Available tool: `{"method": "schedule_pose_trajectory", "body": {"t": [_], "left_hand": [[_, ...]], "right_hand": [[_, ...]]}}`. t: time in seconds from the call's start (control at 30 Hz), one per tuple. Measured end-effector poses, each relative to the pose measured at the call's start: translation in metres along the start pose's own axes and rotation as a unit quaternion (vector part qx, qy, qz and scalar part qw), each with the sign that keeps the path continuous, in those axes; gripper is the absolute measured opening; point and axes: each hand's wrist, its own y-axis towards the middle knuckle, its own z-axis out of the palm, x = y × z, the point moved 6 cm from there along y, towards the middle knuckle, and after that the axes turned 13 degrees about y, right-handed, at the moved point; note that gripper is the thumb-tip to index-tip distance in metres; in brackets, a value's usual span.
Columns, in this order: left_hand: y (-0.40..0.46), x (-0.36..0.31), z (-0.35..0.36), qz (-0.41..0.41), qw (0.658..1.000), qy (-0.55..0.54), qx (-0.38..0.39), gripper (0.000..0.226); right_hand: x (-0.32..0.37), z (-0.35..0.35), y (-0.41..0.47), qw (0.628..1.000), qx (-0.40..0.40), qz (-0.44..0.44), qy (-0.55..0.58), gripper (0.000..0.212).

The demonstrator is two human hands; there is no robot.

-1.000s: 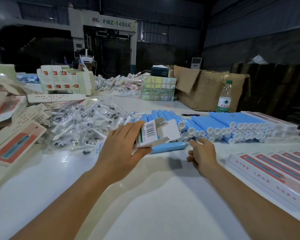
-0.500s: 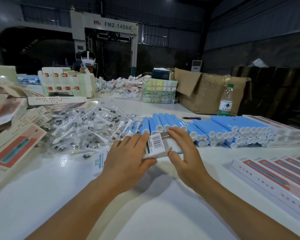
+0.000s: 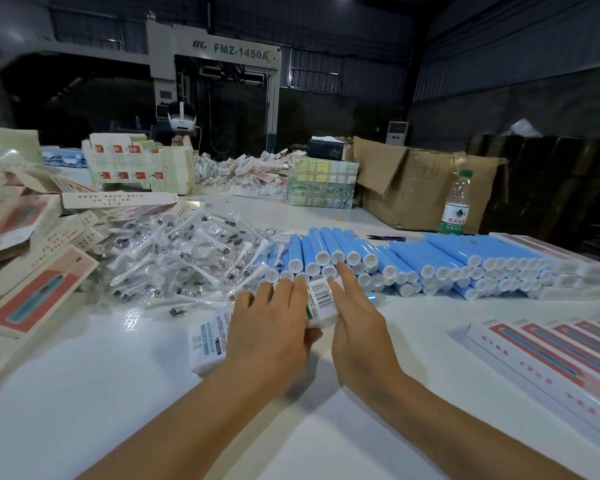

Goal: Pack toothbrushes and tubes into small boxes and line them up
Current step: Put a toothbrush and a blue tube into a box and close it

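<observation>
My left hand (image 3: 267, 344) grips the small box (image 3: 321, 301) steady; right hand (image 3: 359, 327), fingers straight, presses its flap closed.

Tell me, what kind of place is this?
Probably a factory packing floor: a large grey machine marked FMZ-1450A at the back, stacked blue plastic tubes with white caps, and a heap of plastic-wrapped white toothbrush heads.

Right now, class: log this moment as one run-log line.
left hand: grips small box | right hand: fingers straight against box | blue tubes: stacked behind | table: white
</observation>
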Motion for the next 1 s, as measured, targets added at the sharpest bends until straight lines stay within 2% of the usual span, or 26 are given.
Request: {"method": "schedule_pose_trajectory", "body": {"t": [0.07, 0.13, 0.2, 0.27, 0.37, 0.47, 0.5, 0.6, 0.7, 0.83, 1.0], "left_hand": [[-0.001, -0.006, -0.004, 0.006, 1.0, 0.016, -0.005, 0.067], [-0.003, -0.009, -0.006, 0.01, 1.0, 0.026, -0.004, 0.061], [-0.005, -0.01, -0.004, 0.015, 0.999, 0.036, 0.004, 0.059], [-0.006, -0.007, 0.0, 0.008, 0.999, 0.039, 0.011, 0.062], [-0.004, -0.003, 0.002, -0.011, 0.999, 0.032, 0.005, 0.068], [-0.002, -0.006, -0.002, -0.007, 1.0, 0.028, 0.002, 0.069], [-0.002, -0.006, -0.005, -0.003, 1.0, 0.029, 0.0, 0.07], [-0.004, -0.005, -0.013, 0.001, 0.998, 0.04, -0.049, 0.07], [-0.004, -0.004, -0.013, 0.002, 0.996, 0.03, -0.081, 0.069], [-0.004, -0.005, -0.018, -0.005, 0.994, 0.025, -0.108, 0.067], [-0.003, -0.007, -0.018, 0.005, 0.993, 0.027, -0.112, 0.068]], "right_hand": [[0.0, 0.0, 0.0, 0.993, -0.009, 0.059, 0.104, 0.086], [-0.002, 0.004, -0.002, 0.99, 0.005, 0.084, 0.116, 0.091], [-0.003, 0.009, -0.005, 0.99, 0.025, 0.088, 0.11, 0.083], [-0.008, 0.006, -0.001, 0.971, 0.004, 0.115, 0.21, 0.065], [-0.023, -0.006, 0.008, 0.884, -0.075, 0.225, 0.403, 0.04], [-0.027, -0.004, 0.006, 0.817, -0.082, 0.3, 0.486, 0.022], [-0.027, -0.002, 0.004, 0.798, -0.078, 0.317, 0.506, 0.022], [-0.027, 0.003, 0.002, 0.755, -0.057, 0.341, 0.557, 0.042], [-0.024, 0.003, 0.005, 0.766, -0.056, 0.307, 0.562, 0.042], [-0.029, -0.005, 0.007, 0.814, -0.084, 0.271, 0.508, 0.021], [-0.029, -0.007, 0.005, 0.854, -0.087, 0.266, 0.438, 0.024]]}}
